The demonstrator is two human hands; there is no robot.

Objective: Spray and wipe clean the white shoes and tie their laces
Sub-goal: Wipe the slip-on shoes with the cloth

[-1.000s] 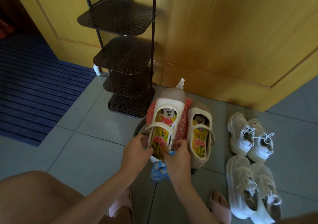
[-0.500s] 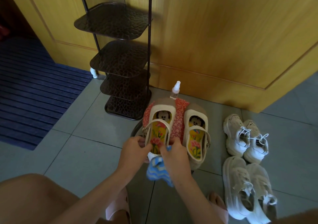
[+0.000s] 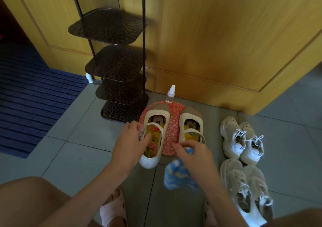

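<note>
Head view: on the red floral mat [image 3: 174, 122], the left hand [image 3: 132, 139] pinches the strap of the left strap shoe [image 3: 157, 113]. The right hand [image 3: 193, 154], fingers curled gripping the blurred striped cloth [image 3: 176, 176], hides the heel of the right strap shoe [image 3: 191, 117]. White sneakers [image 3: 242, 139] lie right of the mat.

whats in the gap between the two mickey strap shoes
A red floral cloth fills that gap, between the strap shoe gripped by the left hand and the other strap shoe, as the head view shows.
</note>
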